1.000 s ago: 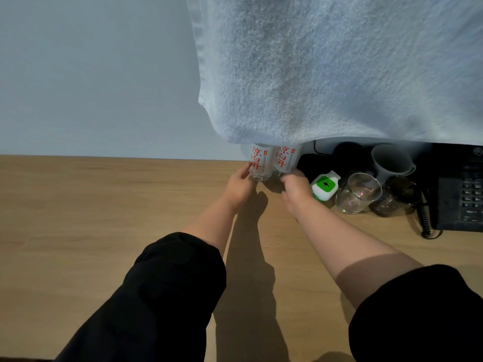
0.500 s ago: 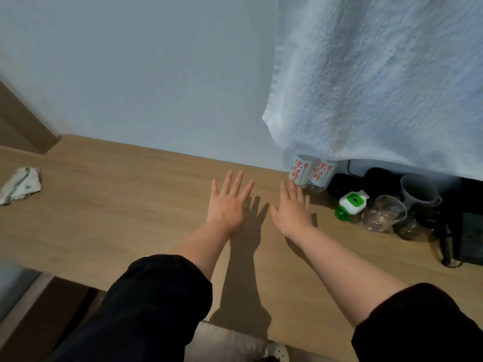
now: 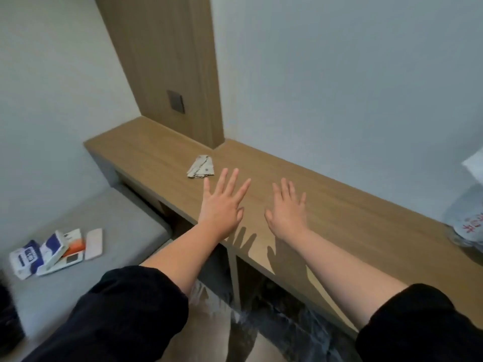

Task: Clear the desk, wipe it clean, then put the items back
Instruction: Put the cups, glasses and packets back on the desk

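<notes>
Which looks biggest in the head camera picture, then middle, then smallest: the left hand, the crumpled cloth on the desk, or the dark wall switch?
1. left hand
2. crumpled cloth
3. wall switch
The hand is nearest the camera, which makes it look extra big.

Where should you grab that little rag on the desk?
Probably pinch the rag by its near, ragged edge, coming from above with the left hand and its fingers. It lies flat on the desk, so nothing sticks up to wrap around, and its loose layers fan out toward that hand, the closer one.
</notes>
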`<state>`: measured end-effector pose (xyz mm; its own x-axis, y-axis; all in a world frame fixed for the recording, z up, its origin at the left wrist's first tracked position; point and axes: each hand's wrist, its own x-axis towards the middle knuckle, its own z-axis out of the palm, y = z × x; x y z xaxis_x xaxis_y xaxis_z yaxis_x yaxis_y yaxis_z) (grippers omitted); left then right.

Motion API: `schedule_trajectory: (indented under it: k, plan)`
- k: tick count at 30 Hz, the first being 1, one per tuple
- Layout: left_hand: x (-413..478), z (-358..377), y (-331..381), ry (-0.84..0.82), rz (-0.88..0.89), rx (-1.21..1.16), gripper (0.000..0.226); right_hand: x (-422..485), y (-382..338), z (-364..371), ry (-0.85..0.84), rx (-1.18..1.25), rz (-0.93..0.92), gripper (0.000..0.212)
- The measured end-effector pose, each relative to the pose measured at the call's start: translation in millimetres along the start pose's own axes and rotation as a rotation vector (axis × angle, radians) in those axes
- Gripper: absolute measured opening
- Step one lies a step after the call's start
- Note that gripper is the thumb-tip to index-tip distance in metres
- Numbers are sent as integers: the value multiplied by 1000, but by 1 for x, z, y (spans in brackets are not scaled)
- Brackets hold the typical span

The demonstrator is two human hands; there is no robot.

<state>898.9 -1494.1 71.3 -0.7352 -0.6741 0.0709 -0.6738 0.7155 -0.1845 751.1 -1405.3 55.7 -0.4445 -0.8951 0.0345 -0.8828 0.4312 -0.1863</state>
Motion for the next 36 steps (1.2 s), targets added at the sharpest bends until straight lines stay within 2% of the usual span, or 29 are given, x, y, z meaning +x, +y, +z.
schedule_trajectory:
  k: [6, 12, 16, 29, 36]
  plan:
    - [-53, 19, -123, -32, -207, -31, 73, 27, -134, 23, -47, -47, -192, 72]
    - [-75, 50, -200, -95, -385, -118, 69, 54, -220, 48, -50, -79, -343, 69]
    - [-78, 80, -244, -144, -439, -148, 68, 82, -271, 74, -65, -81, -431, 67]
    - [-55, 173, -450, -267, -583, -149, 67, 211, -462, 176, -194, -62, -591, 69]
    - [-91, 228, -534, -356, -758, -225, 65, 227, -560, 226, -339, -71, -645, 69]
